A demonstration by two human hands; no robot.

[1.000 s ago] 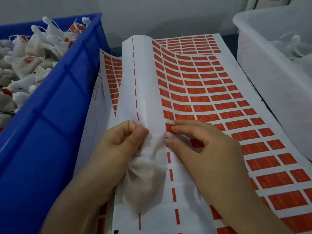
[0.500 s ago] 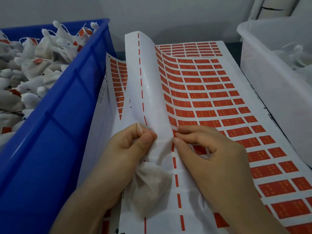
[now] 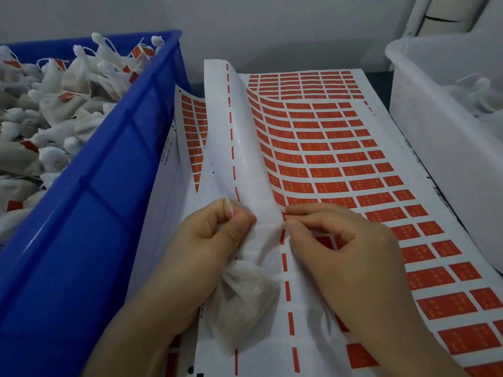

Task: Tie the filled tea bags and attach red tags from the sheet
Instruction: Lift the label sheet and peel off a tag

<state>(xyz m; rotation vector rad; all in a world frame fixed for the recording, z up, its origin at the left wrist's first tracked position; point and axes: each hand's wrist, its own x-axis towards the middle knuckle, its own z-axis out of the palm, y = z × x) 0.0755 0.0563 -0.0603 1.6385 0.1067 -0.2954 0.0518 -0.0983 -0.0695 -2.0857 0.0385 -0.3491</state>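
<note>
A white filled tea bag (image 3: 245,297) hangs below my left hand (image 3: 215,235), which grips its gathered neck against the curled-up edge of the tag sheet (image 3: 313,148). The sheet lies in front of me, covered in rows of red tags, its left strip peeled bare and rolled upward. My right hand (image 3: 340,248) rests on the sheet just right of the bag, thumb and forefinger pinching at a red tag (image 3: 284,216) at the edge of the tag rows. The tag is mostly hidden by the fingertips.
A blue crate (image 3: 114,170) on the left holds several tied tea bags with red tags (image 3: 68,96). A translucent white bin (image 3: 441,110) on the right holds more white bags. A second tag sheet (image 3: 192,137) lies under the first.
Both hands stay at the same spot on the sheet. The right fingertips have closed tighter on the tag at the row's edge; the view has tilted down a little.
</note>
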